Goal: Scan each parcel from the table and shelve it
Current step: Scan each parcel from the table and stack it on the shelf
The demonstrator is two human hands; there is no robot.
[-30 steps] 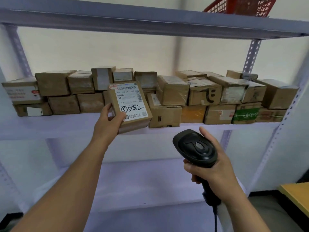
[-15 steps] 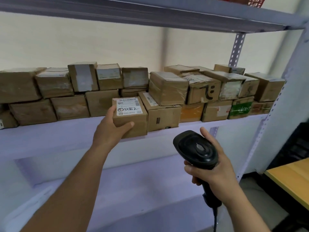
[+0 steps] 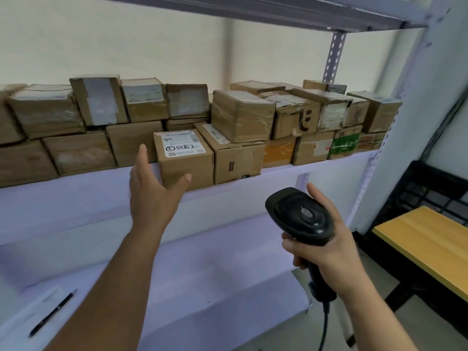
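Pen at 7 o'clock lies on the lower board. Right hand, at 4 o'clock, is wrapped round the handle of the black scanner. Left hand, near centre, is spread wide and holds nothing; whether its thumb touches the labelled parcel cannot be told. The parcel sits at the front edge of the shelf, label up, against a carton at its 3 o'clock. Shelving appears complete; the next move calls for turning to the table at 4 o'clock for another parcel.

Handwritten circled 5, 5082, label on parcel
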